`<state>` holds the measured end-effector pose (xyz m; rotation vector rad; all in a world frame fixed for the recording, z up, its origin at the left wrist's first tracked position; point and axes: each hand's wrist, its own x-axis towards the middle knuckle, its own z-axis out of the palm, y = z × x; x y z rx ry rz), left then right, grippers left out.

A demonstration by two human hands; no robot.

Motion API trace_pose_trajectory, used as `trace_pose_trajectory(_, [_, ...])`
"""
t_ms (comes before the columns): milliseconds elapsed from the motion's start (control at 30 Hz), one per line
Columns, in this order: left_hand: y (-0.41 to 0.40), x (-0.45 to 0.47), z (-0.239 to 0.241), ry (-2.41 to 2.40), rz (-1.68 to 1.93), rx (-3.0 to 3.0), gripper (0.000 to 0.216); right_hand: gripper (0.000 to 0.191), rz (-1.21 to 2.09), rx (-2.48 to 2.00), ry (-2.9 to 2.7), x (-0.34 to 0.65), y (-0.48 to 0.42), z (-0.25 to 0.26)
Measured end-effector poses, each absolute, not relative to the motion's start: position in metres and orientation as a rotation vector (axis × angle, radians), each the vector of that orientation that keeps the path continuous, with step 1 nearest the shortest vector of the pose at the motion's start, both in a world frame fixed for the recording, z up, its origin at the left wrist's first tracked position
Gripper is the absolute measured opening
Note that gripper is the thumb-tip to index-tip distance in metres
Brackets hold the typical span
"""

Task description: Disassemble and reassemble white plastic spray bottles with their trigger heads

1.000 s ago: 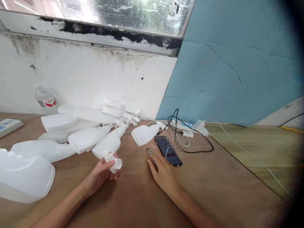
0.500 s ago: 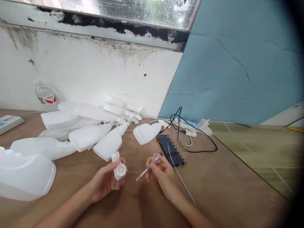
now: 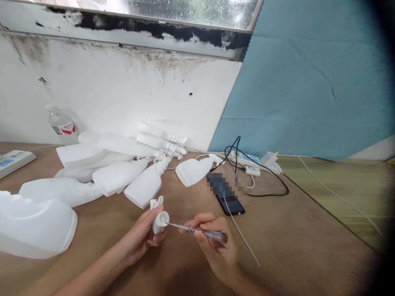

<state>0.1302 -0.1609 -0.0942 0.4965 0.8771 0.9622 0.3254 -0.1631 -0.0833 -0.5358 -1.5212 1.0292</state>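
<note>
light: bright daylight from window above | shadows: soft | right edge — dark vignette | focus: mostly sharp

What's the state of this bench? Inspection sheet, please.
Surface: brown wooden table.
Job's things: white spray cap in the left hand; screwdriver in the right hand, tip at the cap's opening.
Clutter: white bottles lying piled at left; water bottle upright by the wall; phone; thin white tube beside the right hand.
Grippers: both hands closed on their items.
Cables: black cable and white cable run from a power strip; second strip at left edge.
Surroundings: stained white wall, blue sheet, window above.
</note>
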Motion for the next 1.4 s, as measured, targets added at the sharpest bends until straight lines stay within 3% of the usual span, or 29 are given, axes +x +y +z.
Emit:
trace_pose_trajectory(467, [-0.161, 0.133, -0.093, 0.934, 0.921, 0.533, 0.04, 0.013, 0.507, -0.658, -1.956, 0.329, -0.161, -0.084])
trace_pose_trajectory(633, [-0.161, 0.133, -0.093, 0.949, 0.917, 0.543, 0.041, 0.028, 0.187, -0.349, -2.001, 0.321, -0.16, -0.099])
trace_pose_trajectory(1133, [-0.163, 0.129, -0.079, 1.035, 0.733, 0.63, 0.05, 0.011, 1.036, -0.591, -1.698, 0.325, -0.154, -0.077])
trace_pose_trajectory(1400, [-0.153, 0.135, -0.081, 1.12, 0.843, 0.702, 0.042, 0.008, 1.223, -0.63, -1.292, 0.317, -0.156, -0.082])
